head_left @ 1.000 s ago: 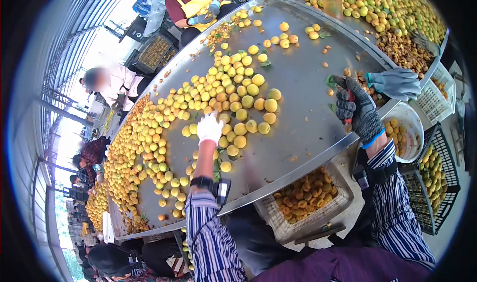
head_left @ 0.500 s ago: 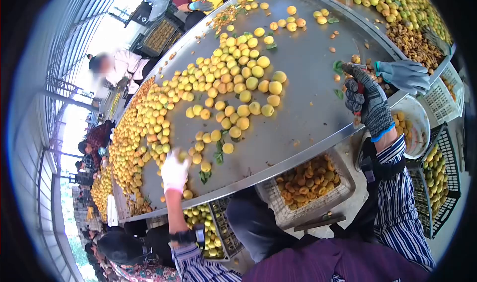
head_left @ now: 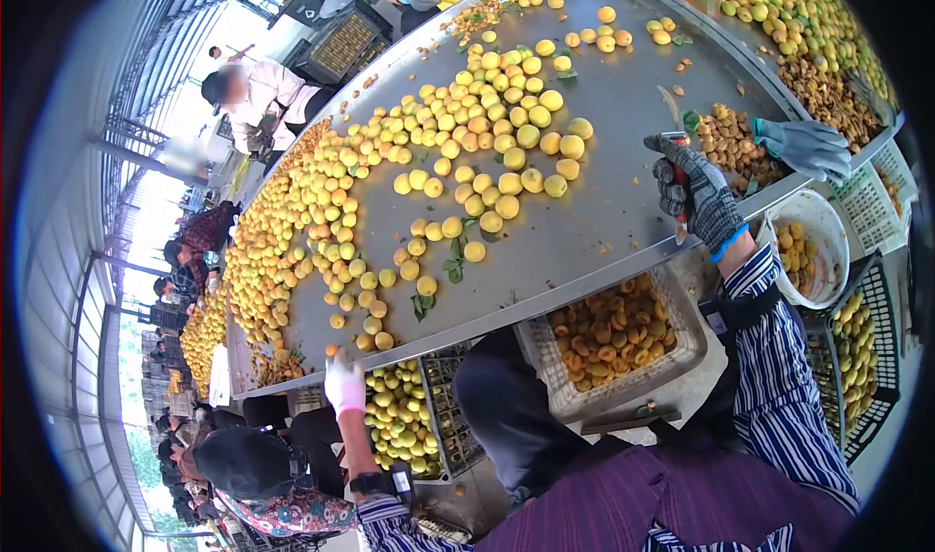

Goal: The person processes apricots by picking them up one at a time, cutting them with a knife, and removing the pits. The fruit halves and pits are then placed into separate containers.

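My right hand (head_left: 703, 194), in a dark grey knit glove with a blue cuff, is closed around a knife (head_left: 669, 104) with a red handle, its pale curved blade pointing away from me over the metal table (head_left: 604, 202). My left hand (head_left: 345, 386), in a white glove with a pink cuff, is at the table's front edge, fingertips right by an orange apricot (head_left: 332, 350). I cannot tell whether its blurred fingers hold anything. Yellow apricots (head_left: 487, 114) spread over the table's middle and left. Pits (head_left: 732, 148) lie heaped beyond my right hand.
Below the table are a crate of halved apricots (head_left: 614, 343), a crate of greenish-yellow apricots (head_left: 399, 425) and a white bucket (head_left: 842, 250). A loose grey glove (head_left: 806, 149) lies on the right rim. Several people work around the far and left sides, including one in pink (head_left: 273, 92).
My left hand has moved from among the apricots back to the table's front edge. My right hand has turned, and the knife blade now shows. The camera view has shifted slightly.
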Available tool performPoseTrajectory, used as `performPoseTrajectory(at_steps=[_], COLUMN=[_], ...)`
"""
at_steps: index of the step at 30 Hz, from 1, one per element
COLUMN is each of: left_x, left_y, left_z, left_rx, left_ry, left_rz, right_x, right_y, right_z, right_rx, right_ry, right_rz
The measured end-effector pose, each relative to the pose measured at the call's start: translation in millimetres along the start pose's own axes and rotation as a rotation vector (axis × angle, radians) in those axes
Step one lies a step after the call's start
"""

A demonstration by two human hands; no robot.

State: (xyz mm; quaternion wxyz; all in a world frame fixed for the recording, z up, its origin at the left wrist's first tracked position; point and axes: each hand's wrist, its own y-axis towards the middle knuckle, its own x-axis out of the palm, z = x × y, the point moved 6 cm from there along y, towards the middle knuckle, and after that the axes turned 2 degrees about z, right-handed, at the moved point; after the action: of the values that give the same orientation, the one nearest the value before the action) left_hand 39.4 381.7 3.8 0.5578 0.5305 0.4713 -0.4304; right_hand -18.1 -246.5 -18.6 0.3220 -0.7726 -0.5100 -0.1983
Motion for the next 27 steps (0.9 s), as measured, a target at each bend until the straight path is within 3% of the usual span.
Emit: performPoseTrajectory(at_steps=[2,4,5,6,8,9,15,17,20,23,26,27], left_x=[-14.2,-12.3,-23.9,-11.1,12.6,29.4,64.2,65.6,61.4,25.8,34.5,45.7], left_y=[25.7,47.4,54.6,67.3,88.2,97.7,114.0,115.6,118.5,107.0,107.1,108.9], left_z=[76.6,145.3,182.0,204.4,247.0,262.7,307.5,303.2,308.4,355.0,399.7,409.1], left_rx=[0.126,0.514,0.179,0.391,0.265,0.32,0.237,0.215,0.183,0.494,0.758,0.767], left_ry=[-0.085,0.003,-0.313,-0.309,-0.28,-0.169,0.237,0.247,0.281,-0.014,-0.073,-0.006], left_rz=[0.042,0.144,-0.015,0.058,-0.05,-0.071,-0.289,-0.314,-0.306,-0.098,-0.12,-0.177], right_x=[0.0,-0.9,-0.5,1.0,6.1,10.7,4.3,5.2,0.4,4.9,16.1,18.1], right_y=[1.8,5.2,5.7,5.1,-0.1,-4.9,-6.8,-9.2,-6.0,-6.9,-10.3,-10.3], right_z=[3.5,10.3,11.3,14.9,16.0,12.8,2.6,-3.6,-1.1,4.2,4.6,7.9], right_rx=[-0.001,0.021,0.018,0.047,0.066,0.056,0.04,-0.042,0.007,0.006,0.007,0.023], right_ry=[-0.034,-0.074,-0.078,-0.088,-0.097,-0.163,-0.251,-0.296,-0.333,-0.35,-0.394,-0.402], right_rz=[0.022,0.033,0.035,0.038,0.049,0.048,0.077,0.042,0.096,0.081,0.076,0.081])
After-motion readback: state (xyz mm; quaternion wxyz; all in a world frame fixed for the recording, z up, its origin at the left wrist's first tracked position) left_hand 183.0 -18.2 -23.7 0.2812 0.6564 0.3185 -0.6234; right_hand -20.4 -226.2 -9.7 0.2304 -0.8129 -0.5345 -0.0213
